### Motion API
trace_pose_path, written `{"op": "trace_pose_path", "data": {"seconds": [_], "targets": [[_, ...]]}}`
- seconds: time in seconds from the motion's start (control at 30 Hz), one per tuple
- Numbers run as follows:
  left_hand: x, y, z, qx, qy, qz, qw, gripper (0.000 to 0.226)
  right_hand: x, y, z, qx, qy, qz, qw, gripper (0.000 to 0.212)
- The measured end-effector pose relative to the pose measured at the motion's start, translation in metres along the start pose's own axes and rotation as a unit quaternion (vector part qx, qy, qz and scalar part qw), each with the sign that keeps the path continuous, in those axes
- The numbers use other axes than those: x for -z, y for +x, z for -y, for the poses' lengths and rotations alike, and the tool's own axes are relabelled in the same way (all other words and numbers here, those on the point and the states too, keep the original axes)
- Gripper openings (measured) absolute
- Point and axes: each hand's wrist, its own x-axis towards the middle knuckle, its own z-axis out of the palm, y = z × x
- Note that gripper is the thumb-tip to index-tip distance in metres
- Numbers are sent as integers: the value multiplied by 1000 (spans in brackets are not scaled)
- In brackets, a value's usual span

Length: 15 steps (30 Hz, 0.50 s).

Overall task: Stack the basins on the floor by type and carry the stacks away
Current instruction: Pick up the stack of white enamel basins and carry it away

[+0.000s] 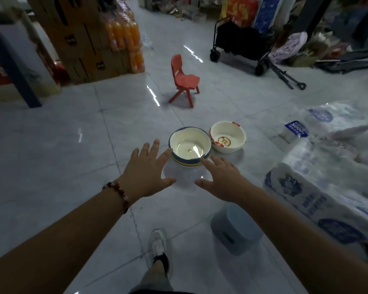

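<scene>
Two basin groups on the floor, both hands spread above them

Two groups of basins stand on the grey tiled floor (51,145), touching side by side, both with the mouth upward. On our left we see the blue-rimmed basin (190,148), cream inside; bands of blue and yellow on its outer wall suggest some basins nested, but we cannot count them. On our right is the red-trimmed basin (227,136), white, with a label on its bottom. Both are round, so no long axis shows.

Our left hand (149,168) reaches toward the blue-rimmed basin with the fingers straight and spread apart, one fingertip at its near-left wall. Our right hand (219,179) is also spread, the fingers apart, the tips near the front wall. Neither hand grips anything.

One red chair (185,79) stands farther back. One pale blue stool (234,228) is near our one visible shoe (157,242). Several paper roll packs (319,187) lie at the right.
</scene>
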Motion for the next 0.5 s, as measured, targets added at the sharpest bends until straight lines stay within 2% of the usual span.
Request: {"op": "trace_pose_path", "data": {"seconds": [0.27,0.5], "targets": [[5,169,82,-34,1,63,997,91,42,168,-5,-46,20,19,999,81],[1,283,99,-56,-15,110,992,91,58,275,-48,-73,38,28,996,81]]}}
